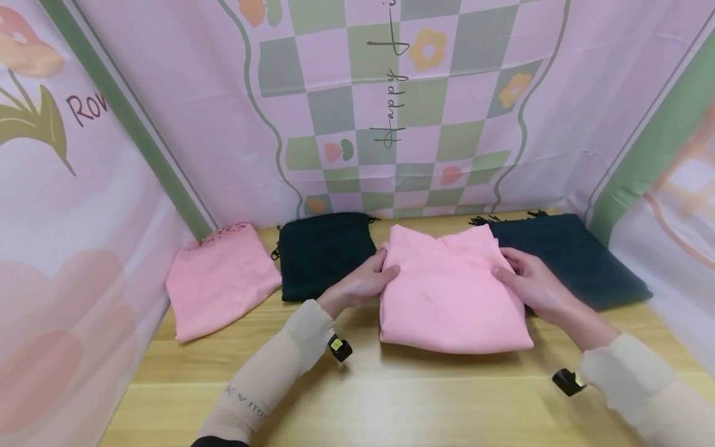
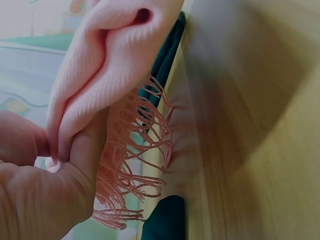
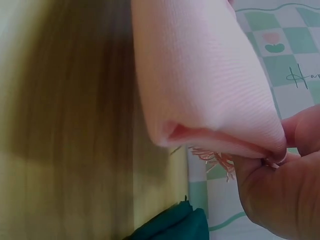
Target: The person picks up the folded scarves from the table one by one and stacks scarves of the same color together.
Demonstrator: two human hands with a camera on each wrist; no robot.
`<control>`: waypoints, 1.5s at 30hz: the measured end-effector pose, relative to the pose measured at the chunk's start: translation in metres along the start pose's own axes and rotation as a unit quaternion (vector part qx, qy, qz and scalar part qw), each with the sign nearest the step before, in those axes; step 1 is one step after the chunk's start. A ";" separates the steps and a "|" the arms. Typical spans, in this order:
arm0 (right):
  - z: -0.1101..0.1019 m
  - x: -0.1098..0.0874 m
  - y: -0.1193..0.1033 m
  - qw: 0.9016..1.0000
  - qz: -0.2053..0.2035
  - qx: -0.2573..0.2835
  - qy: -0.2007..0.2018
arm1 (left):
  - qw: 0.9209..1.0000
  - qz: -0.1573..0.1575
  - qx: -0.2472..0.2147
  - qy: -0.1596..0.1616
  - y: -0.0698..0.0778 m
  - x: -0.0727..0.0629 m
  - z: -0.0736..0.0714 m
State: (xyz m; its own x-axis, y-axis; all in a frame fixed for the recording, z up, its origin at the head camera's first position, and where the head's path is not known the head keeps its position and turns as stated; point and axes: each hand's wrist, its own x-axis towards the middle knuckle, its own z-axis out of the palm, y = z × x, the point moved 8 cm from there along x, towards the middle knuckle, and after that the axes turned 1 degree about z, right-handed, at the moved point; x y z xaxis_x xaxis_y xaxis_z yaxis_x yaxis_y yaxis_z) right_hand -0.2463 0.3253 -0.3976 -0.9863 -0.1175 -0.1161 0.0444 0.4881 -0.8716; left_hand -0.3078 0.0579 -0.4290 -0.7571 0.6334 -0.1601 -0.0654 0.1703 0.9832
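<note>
A folded pink scarf point(image 1: 447, 292) is held between my two hands, raised a little off the tabletop. My left hand point(image 1: 365, 278) pinches its left side, thumb on the front face. On the opposite side my right hand point(image 1: 533, 282) pinches the edge in the same way. Close up in the left wrist view, the scarf point(image 2: 115, 55) shows its rolled folds, with the fringe point(image 2: 137, 155) hanging loose beneath. The right wrist view shows the thumb and a finger of the right hand point(image 3: 285, 185) gripping a corner, with a bit of fringe behind.
Along the back of the wooden table point(image 1: 357, 403) lie another folded pink scarf point(image 1: 223, 282) at left, a dark folded scarf point(image 1: 324, 251) in the middle and a second dark scarf point(image 1: 575, 257) at right. Patterned cloth point(image 1: 380, 105) walls the table at back and sides.
</note>
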 end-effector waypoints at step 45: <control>0.026 -0.035 0.018 0.998 0.014 -0.045 -0.045 | 0.999 -0.041 0.004 -0.035 -0.033 -0.048 0.026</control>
State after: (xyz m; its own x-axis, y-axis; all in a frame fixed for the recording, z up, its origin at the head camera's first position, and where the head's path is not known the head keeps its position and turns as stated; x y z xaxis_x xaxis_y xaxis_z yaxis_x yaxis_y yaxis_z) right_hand -0.2066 0.3154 -0.4216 -0.9663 -0.1784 -0.1854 0.0527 0.5682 -0.8212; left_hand -0.2529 0.0417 -0.4560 -0.7016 0.6687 -0.2464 -0.1199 0.2300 0.9658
